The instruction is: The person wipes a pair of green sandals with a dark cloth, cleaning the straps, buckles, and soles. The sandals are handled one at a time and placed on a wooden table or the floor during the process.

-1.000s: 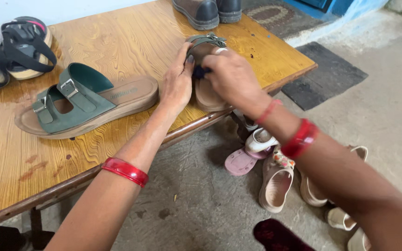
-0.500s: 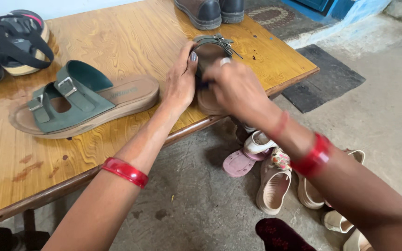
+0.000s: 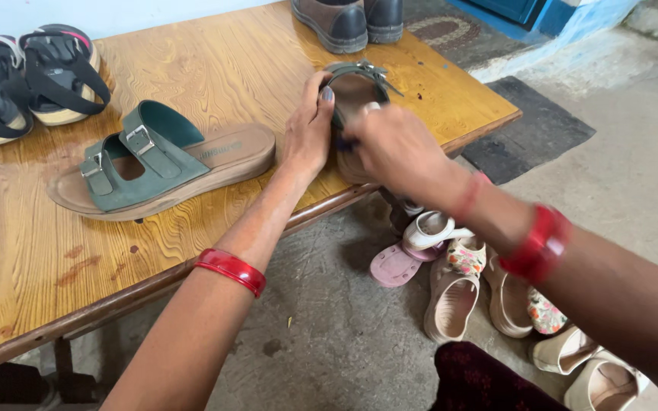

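The left hand (image 3: 308,133) holds a green sandal (image 3: 353,99) at the top middle, fingers wrapped round its side; the right hand (image 3: 397,148) pinches a dark cloth on it; cleaning looks half done; its twin (image 3: 163,161) waits left.

One head-worn camera looks steeply down and forward from above the person's arms, close enough that both forearms enter from the near edge. It faces the right end of a grained wooden table (image 3: 207,68), which fills the left and far part. The grey concrete floor (image 3: 634,183) takes the right and near part. No second view shares the scene.
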